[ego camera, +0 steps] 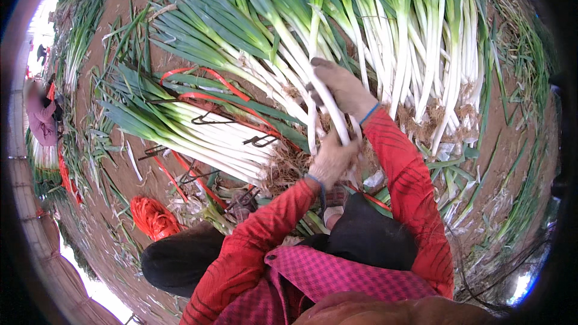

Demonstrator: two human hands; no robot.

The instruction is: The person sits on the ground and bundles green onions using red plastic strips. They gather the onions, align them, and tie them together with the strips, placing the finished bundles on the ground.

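Note:
My left hand (333, 157), in a light glove, is closed around the lower end of a green onion stalk (326, 95). Higher on the same stalk my right hand (345, 85), in a dirty glove, grips the white shaft. Below and left of my hands lies a bundle of green onions (216, 140) with roots toward me, among thin dark metal hooks (261, 140) and red plastic strapping (226, 82). Loose green onions (253, 61) lie fanned out beyond it. A large pile of green onions (424, 54) with brown roots lies to the right.
A bunch of red plastic twine (156, 219) rests by my left knee. Leaf scraps (465, 189) litter the brown ground on both sides. At the far left a person (41, 119) in a pink top is beside another bundle of green onions (45, 155).

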